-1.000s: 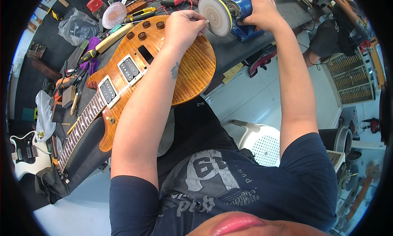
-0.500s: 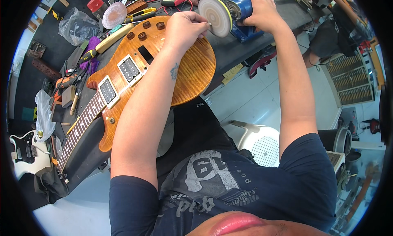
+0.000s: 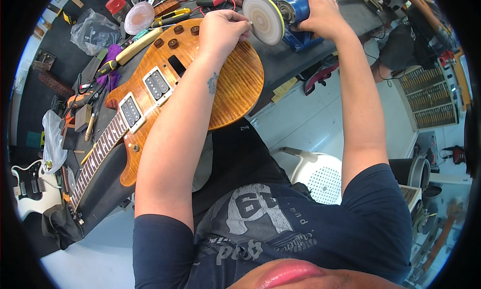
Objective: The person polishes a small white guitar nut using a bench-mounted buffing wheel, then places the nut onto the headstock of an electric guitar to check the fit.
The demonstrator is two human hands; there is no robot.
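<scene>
An amber guitar point(image 3: 200, 83) is lying across the dark bench point(image 3: 320, 53), its body toward the person and its neck point(image 3: 100, 154) running off to the lower left; two pickups point(image 3: 145, 96) and a cluster of brown knobs point(image 3: 175, 33) are showing on its top. Beyond it, clutter is crowding the bench: a clear plastic bag point(image 3: 92, 31), a round translucent lid point(image 3: 139, 16), a red box point(image 3: 115, 2), a yellow-handled screwdriver point(image 3: 107, 67) and a purple cloth point(image 3: 114, 68) just beside the guitar's upper edge. A white guitar point(image 3: 30, 189) is resting at the far left edge, near the neck's end; a white plastic chair point(image 3: 320, 176) is standing on the pale floor point(image 3: 300, 113) below the bench. The left forearm is crossing over the guitar's body, hiding part of its top.

The left hand point(image 3: 220, 31) is hovering above the guitar's far edge with its fingers pinched around a small pale part point(image 3: 249, 22) — too small to tell what it is; the part's tip is touching the face of a round pale sanding disc point(image 3: 264, 18). The disc is sitting on a blue motor point(image 3: 295, 11), which is standing on the bench just past the guitar; the right hand point(image 3: 320, 11) is gripping the motor's housing from the far side, fingers wrapped over it. So the disc is lying between the two hands — the left at its face, the right behind it on the motor.
</scene>
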